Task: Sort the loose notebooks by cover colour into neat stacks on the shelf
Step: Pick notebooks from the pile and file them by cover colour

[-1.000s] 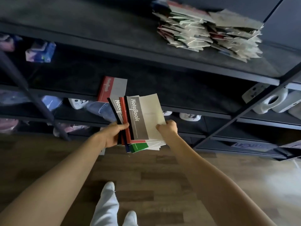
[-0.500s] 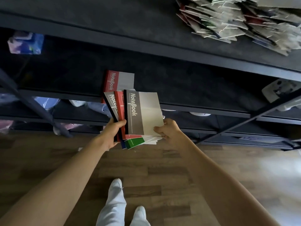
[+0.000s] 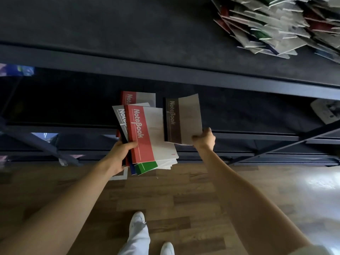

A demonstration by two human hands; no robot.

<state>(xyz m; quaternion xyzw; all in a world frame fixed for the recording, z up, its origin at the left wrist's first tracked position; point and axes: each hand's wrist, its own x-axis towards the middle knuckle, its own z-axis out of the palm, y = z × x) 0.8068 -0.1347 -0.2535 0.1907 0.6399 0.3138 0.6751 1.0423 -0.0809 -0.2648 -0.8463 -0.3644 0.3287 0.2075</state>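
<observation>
Brown notebook (image 3: pixel 184 119) is now off the bundle (image 3: pixel 147 137), pinched in the right grip (image 3: pixel 203 138); left grip (image 3: pixel 122 153) clasps the rest, red on top; brown probably starts a new stack

The heap of loose notebooks (image 3: pixel 276 28) at the right end of the top shelf (image 3: pixel 165 70) is cut off by the top and right picture edges, and most cover colours cannot be told. The red notebook (image 3: pixel 128 97) on the middle shelf (image 3: pixel 239 115) is half hidden behind the held stack (image 3: pixel 147 133). Beneath the stack's top cover only a green corner (image 3: pixel 145 167), a blue sliver (image 3: pixel 132 170) and a grey strip (image 3: pixel 119 115) show. The fingers of the left hand (image 3: pixel 119 153) lie hidden behind the stack. The fingers of the right hand (image 3: pixel 204 138) are partly hidden behind the brown notebook (image 3: pixel 182 120). The small print on the top cover is too small to read. The white object (image 3: pixel 325 111) at the right picture edge is blurred and cut off.
</observation>
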